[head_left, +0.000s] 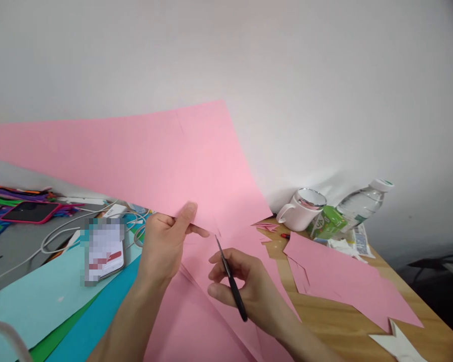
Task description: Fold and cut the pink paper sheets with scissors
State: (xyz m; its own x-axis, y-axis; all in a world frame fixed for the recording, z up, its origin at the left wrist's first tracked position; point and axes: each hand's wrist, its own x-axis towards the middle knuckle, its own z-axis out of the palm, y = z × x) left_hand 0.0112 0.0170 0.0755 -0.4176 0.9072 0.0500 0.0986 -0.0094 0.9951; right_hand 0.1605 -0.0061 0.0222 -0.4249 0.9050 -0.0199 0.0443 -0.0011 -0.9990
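My left hand (pixel 168 239) pinches the lower edge of a large pink paper sheet (pixel 196 161), thumb on top and fingers beneath. The sheet is raised off the table and stretches out of view to the left. In my right hand (pixel 245 286) is a pair of scissors (pixel 231 281) with black handles, seen nearly edge-on. Their narrow tip points up and away, close to the sheet's lower edge and just right of my left fingers. Whether the blades are apart cannot be made out. More pink sheets (pixel 189 322) lie beneath both hands.
Cut pink pieces (pixel 335 271) and a white paper shape (pixel 396 344) lie at right. Behind them are a white mug (pixel 300 211), a green carton (pixel 328 221) and a tilted bottle (pixel 362 203). At left are a phone (pixel 107 249), a cable (pixel 45 246) and blue paper (pixel 41 301).
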